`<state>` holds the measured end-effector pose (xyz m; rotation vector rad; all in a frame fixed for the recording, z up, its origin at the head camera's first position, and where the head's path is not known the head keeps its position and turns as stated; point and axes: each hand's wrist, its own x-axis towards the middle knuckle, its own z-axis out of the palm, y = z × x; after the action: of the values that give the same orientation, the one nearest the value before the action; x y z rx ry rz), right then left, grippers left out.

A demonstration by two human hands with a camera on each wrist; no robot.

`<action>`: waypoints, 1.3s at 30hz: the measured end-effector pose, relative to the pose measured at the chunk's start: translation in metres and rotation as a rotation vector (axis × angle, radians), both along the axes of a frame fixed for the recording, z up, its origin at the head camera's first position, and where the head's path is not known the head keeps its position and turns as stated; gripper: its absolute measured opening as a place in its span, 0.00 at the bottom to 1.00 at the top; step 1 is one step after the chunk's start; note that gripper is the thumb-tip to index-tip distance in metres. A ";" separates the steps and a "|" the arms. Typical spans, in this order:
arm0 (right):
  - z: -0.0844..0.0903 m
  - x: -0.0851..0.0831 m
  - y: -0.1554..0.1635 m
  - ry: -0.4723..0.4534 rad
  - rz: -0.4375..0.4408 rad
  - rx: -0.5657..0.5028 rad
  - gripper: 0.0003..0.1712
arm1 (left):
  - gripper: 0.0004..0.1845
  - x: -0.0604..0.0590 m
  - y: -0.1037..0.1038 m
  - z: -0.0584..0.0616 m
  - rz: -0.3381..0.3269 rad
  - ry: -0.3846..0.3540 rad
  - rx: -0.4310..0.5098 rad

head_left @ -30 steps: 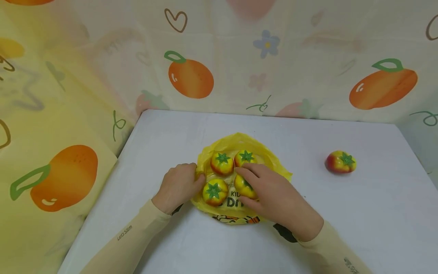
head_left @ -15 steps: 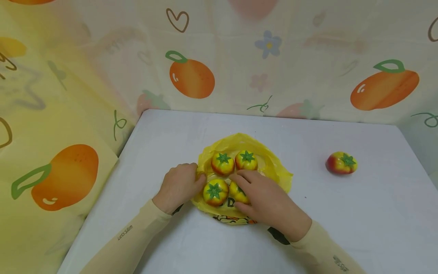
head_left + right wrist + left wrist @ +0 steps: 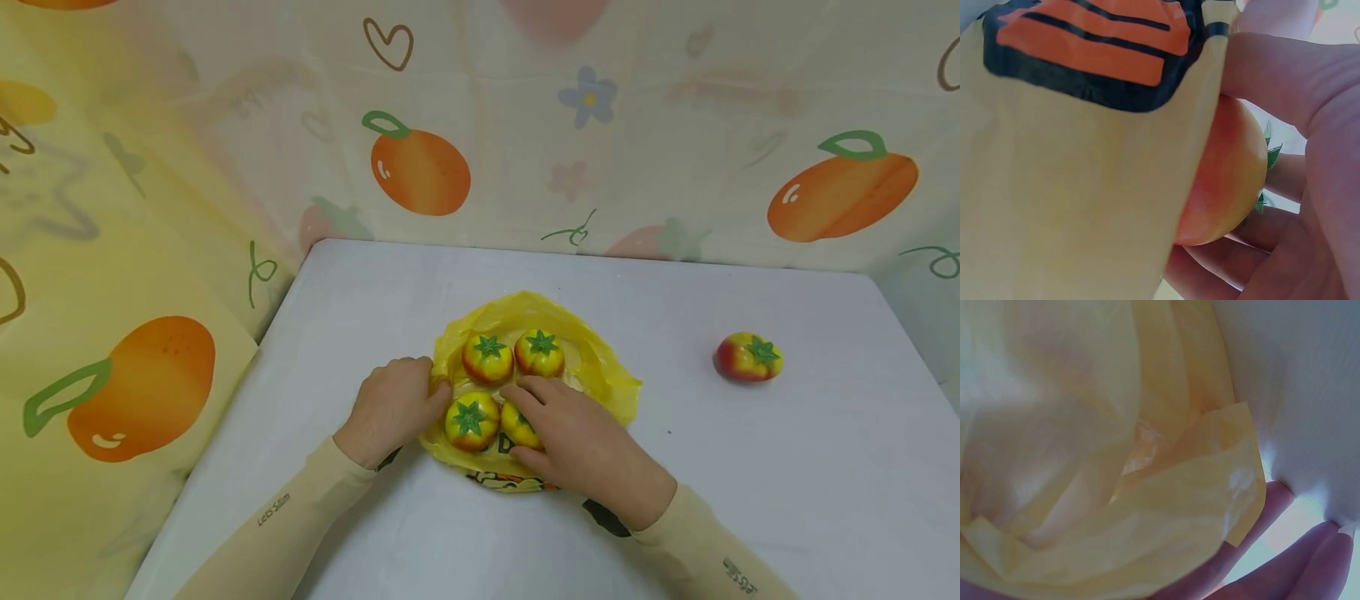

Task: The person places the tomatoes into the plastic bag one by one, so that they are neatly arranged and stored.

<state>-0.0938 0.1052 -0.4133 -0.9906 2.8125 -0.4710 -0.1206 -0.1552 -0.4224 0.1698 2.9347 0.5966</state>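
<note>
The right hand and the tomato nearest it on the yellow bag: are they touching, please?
Touching. The right wrist view shows the right hand with fingers curled around the tomato, skin against its surface.

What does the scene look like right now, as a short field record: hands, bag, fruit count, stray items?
left hand: grips the left edge of the yellow bag
right hand: fingers curled round the near-right toy tomato
on the bag: four toy tomatoes, two at the back, two in front
front-left tomato: untouched, beside the held one
stray tomato: alone on the white table, to the right of the bag
backdrop: fruit-print cloth
</note>
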 end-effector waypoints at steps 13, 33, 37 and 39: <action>-0.005 0.000 -0.001 0.013 0.023 0.022 0.40 | 0.18 0.001 0.000 0.001 0.005 -0.007 -0.008; -0.002 0.001 -0.001 -0.041 -0.011 0.049 0.43 | 0.17 0.001 0.000 0.001 0.002 -0.005 -0.010; 0.007 0.001 0.003 -0.041 -0.022 0.046 0.44 | 0.17 0.000 0.000 0.000 0.004 0.000 -0.005; 0.011 0.000 0.006 -0.030 -0.028 0.043 0.43 | 0.17 0.000 0.000 -0.001 0.003 0.000 -0.004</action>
<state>-0.0939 0.1113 -0.4021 -0.9300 2.8009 -0.4225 -0.1204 -0.1554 -0.4230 0.1644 2.9364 0.5910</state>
